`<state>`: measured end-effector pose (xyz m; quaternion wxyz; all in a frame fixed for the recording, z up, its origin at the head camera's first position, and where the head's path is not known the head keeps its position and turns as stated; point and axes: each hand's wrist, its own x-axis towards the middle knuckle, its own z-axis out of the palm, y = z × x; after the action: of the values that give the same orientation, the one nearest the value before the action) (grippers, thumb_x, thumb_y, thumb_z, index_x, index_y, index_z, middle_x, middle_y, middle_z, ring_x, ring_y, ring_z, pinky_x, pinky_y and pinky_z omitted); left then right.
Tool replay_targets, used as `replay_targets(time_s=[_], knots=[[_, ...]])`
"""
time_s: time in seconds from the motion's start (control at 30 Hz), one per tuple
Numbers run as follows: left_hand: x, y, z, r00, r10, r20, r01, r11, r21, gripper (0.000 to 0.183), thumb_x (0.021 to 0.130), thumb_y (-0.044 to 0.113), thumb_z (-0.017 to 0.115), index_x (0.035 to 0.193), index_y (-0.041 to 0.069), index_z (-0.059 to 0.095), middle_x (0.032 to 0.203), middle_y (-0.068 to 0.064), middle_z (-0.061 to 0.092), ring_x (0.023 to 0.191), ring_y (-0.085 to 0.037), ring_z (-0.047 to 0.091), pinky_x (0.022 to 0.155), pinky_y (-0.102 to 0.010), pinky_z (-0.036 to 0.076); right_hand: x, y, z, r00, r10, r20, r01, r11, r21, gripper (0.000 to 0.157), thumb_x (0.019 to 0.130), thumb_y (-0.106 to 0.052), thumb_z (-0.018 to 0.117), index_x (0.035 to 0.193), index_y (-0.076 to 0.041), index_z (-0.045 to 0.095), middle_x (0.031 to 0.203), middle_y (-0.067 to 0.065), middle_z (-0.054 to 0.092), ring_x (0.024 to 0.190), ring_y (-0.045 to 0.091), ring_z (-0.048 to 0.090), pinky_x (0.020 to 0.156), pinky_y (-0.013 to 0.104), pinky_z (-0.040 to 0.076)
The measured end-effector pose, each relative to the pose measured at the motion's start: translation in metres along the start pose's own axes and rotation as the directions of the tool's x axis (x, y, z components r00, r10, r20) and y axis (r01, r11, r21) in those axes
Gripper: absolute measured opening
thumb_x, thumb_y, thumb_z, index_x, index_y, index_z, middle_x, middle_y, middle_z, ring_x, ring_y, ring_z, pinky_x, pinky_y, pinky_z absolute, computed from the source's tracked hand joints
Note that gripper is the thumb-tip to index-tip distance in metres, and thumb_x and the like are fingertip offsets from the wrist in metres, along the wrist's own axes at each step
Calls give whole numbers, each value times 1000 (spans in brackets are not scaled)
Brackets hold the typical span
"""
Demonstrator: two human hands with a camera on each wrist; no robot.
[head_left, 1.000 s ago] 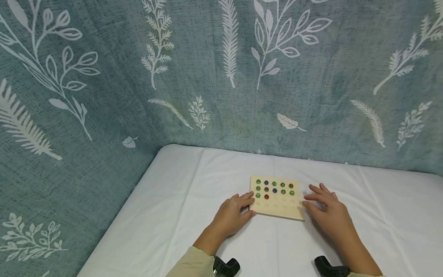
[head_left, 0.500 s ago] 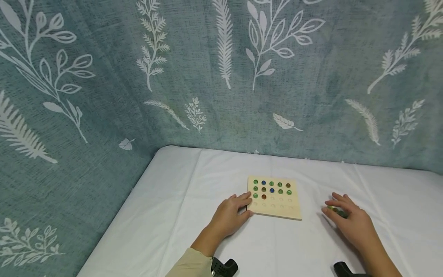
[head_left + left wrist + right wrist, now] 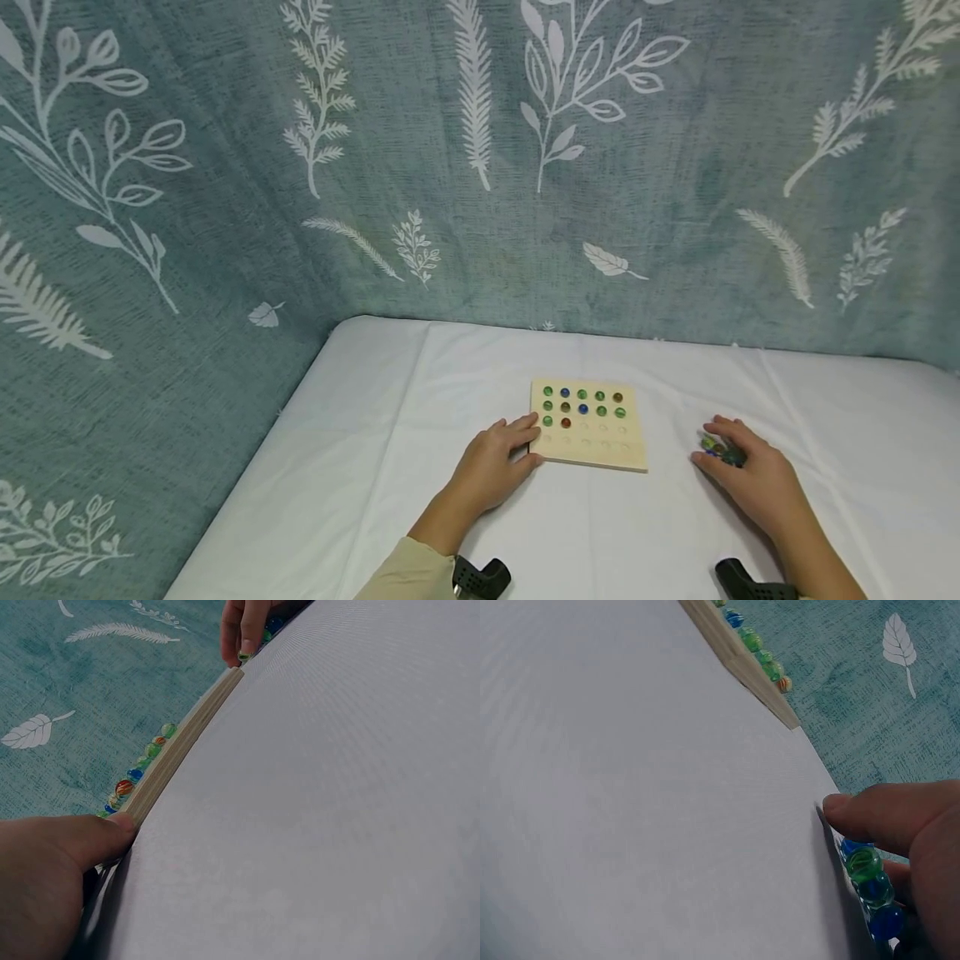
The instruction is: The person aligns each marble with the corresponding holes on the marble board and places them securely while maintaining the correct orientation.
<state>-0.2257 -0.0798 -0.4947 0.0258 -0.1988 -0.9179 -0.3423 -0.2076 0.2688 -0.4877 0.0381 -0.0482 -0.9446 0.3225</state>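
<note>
A pale wooden board (image 3: 592, 454) with rows of round hollows lies on the white cloth. Green, blue, brown and red marbles (image 3: 582, 408) fill its two far rows and the left end of the third. My left hand (image 3: 491, 467) rests against the board's left edge, fingertips near its side and thumb at the near corner. To the right, my right hand (image 3: 757, 479) is over a cluster of loose marbles (image 3: 720, 451), its thumb and index fingertips apart. More loose marbles (image 3: 874, 889) show below the thumb in the right wrist view; its other fingers are partly hidden.
A white cloth (image 3: 420, 392) covers the table, with a few creases. Behind and to the left hangs a blue-green curtain (image 3: 420, 150) with white leaf prints. Black wrist devices (image 3: 482, 577) sit at both wrists.
My right hand has moved right, away from the board's right edge, and come down over the loose marbles. The left hand stays at the board; the head view has shifted slightly.
</note>
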Motion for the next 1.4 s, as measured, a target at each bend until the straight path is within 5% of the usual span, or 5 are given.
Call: replay_targets(time_s=[0.57,1.4], knots=[[0,-1,1,1000,-1,1,1,1000,-9,43,92,27,70,133,18,63,148,12,49,136,-36,47,112,-47,42,1,-1,3,998,42,-38,-42,999,-6,55,91,-45,68,122,-2,56,152,29,36,143,52,22,106,74,25],[0,0,2,1000,-6,-1,6,1000,-11,44,91,28,71,134,18,63,148,12,49,136,-35,47,113,-47,41,-2,4,3,997,-59,-57,59,998,4,44,93,-41,66,113,-2,67,150,29,39,142,51,25,106,74,25]])
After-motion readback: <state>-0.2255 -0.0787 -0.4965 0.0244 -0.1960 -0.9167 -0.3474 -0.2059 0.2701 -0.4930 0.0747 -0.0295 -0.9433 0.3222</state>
